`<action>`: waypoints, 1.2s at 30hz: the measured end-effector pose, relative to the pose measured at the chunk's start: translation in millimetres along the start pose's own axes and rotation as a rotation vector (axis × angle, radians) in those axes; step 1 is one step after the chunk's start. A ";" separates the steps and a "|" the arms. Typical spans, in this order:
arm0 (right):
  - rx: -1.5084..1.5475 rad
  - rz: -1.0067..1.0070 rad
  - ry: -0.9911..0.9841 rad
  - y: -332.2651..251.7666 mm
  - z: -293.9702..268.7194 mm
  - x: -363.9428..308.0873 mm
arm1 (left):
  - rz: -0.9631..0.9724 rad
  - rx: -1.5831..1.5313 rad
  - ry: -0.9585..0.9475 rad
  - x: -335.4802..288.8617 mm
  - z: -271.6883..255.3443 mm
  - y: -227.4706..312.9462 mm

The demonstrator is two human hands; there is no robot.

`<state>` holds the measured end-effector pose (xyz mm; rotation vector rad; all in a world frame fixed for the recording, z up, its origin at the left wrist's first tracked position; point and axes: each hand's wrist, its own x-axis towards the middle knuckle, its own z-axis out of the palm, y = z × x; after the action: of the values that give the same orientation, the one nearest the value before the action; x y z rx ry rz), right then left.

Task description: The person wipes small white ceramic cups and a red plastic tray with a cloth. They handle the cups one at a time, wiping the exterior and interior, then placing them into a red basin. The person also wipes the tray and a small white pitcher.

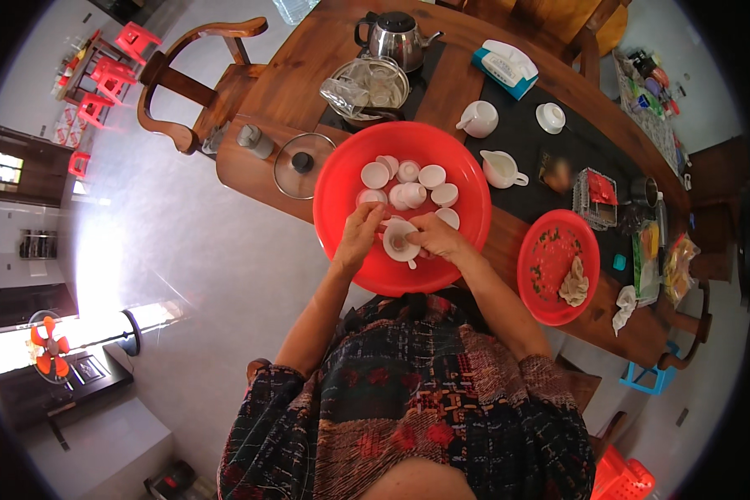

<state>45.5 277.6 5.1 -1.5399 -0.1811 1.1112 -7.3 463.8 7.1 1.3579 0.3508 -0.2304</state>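
Over the near side of a large red basin [333,179], I hold a small white cup-like piece [398,241] with a short tab at its lower edge. My right hand [440,237] grips its right rim, thumb toward the inside. Closed at its left edge is my left hand [362,232], whose fingertips are partly hidden. Several small white teacups lie in the basin just beyond my hands, among them an upright cup [375,175] at the left and a tilted cup [444,195] at the right.
A steel kettle [396,42] and a metal pot [342,115] holding clear glasses stand behind the basin. A glass lid [296,179] lies left. To the right are a white pitcher [500,169], a white teapot [480,119] and a smaller red basin [525,275] with a crumpled cloth [573,285].
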 end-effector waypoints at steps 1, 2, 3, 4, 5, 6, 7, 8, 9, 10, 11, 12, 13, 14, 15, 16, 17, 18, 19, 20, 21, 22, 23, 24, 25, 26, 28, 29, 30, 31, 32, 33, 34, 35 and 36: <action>0.127 -0.039 -0.001 -3.5 0.7 -1.4 | 0.003 -0.037 -0.084 -3.1 -0.5 7.7; 0.260 -0.078 0.005 -4.1 2.4 -4.0 | 0.001 -0.072 -0.176 -6.7 0.8 16.3; 0.393 -0.118 0.012 -3.9 4.6 -5.5 | -0.001 -0.107 -0.268 -9.5 2.9 22.8; 0.461 -0.181 0.063 0.7 9.4 0.2 | 0.040 -0.027 -0.304 -12.2 6.0 26.7; 0.500 -0.194 0.090 6.5 11.8 5.6 | 0.081 0.051 -0.338 -16.0 9.0 29.2; 0.539 -0.207 0.116 11.1 13.6 10.0 | 0.122 0.129 -0.374 -17.4 11.2 30.2; 0.578 -0.221 0.144 15.5 15.2 13.5 | 0.289 0.329 -0.297 -16.1 12.3 29.1; 0.588 -0.191 0.181 5.1 20.0 8.2 | 0.456 0.525 -0.215 -14.1 13.2 27.5; 0.587 -0.202 0.174 4.4 22.5 9.7 | 0.625 0.718 -0.128 -12.7 14.6 26.9; 0.585 -0.213 0.168 4.1 23.6 11.8 | 0.664 0.772 -0.100 -13.2 14.3 27.5; 0.584 -0.224 0.169 5.6 22.2 12.2 | 0.705 0.822 -0.078 -15.5 15.9 31.6; 0.535 -0.217 0.174 11.0 21.1 17.2 | 0.746 0.871 -0.055 -17.7 17.6 35.4; 0.479 -0.236 0.157 15.0 19.3 16.5 | 0.760 0.889 -0.066 -18.7 19.5 37.8; 0.419 -0.253 0.129 7.7 21.0 12.6 | 0.773 0.911 -0.065 -20.2 19.3 39.4; 0.359 -0.268 0.104 -1.0 23.2 7.1 | 0.786 0.929 -0.066 -21.7 20.7 41.2; 0.388 -0.331 0.124 -11.4 28.0 0.7 | 0.794 0.926 -0.069 -23.9 23.3 43.9; 0.284 -0.346 0.126 -10.0 25.3 -0.3 | 0.810 0.911 -0.059 -24.4 23.8 46.3; 0.180 -0.360 0.127 -7.9 20.6 0.1 | 0.825 0.896 -0.049 -23.9 22.8 48.6; 0.076 -0.371 0.127 -3.8 16.8 -0.1 | 0.840 0.881 -0.038 -22.5 21.0 50.3; -0.031 -0.403 0.128 0.7 15.3 0.6 | 0.840 0.937 0.034 -18.3 15.9 50.9; -0.211 -0.467 0.249 5.0 10.4 -2.1 | 0.792 0.925 0.043 -16.7 10.8 52.7; -0.392 -0.529 0.370 8.7 4.4 -6.1 | 0.745 0.912 0.052 -16.0 6.4 55.3; -0.574 -0.587 0.489 9.9 0.4 -10.4 | 0.696 0.898 0.062 -16.2 3.8 57.5; -0.837 -0.532 0.593 9.0 -2.2 -16.5 | 0.665 0.891 0.011 -16.0 1.2 55.9; -1.099 -0.470 0.694 7.0 -3.7 -23.3 | 0.547 0.680 -0.049 -15.9 -0.1 46.3; -1.361 -0.401 0.799 4.6 -3.5 -25.8 | 0.435 0.468 -0.108 -14.1 0.9 31.3; -1.548 -0.317 0.742 19.2 -1.4 -16.3 | 0.273 0.249 -0.212 -12.6 5.9 12.2; -1.644 -0.268 0.705 21.6 -0.8 -15.3 | 0.234 0.242 -0.225 -14.3 9.9 11.4; -1.622 -0.251 0.653 22.4 -1.4 -13.5 | 0.195 0.235 -0.238 -16.2 13.7 12.5; -1.601 -0.235 0.601 21.8 -1.2 -10.0 | 0.157 0.227 -0.250 -16.4 16.0 12.9; -1.577 -0.227 0.544 18.5 -0.2 -7.8 | 0.145 0.236 -0.258 -15.8 14.6 11.8; -1.433 -0.139 0.427 14.7 -1.3 -7.7 | 0.141 0.272 -0.240 -16.8 12.5 11.7; -1.287 -0.054 0.312 9.7 -3.1 -8.0 | 0.137 0.308 -0.222 -18.3 10.5 12.6; -1.138 0.034 0.201 6.3 -5.8 -8.2 | 0.132 0.342 -0.208 -19.1 9.2 13.0; -1.082 0.042 0.050 6.3 -10.8 -6.4 | 0.106 0.349 -0.199 -19.2 7.4 13.5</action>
<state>47.0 264.0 1.9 -2.5145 -0.8164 1.0430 -19.3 458.5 27.9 1.6754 0.0722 -0.3470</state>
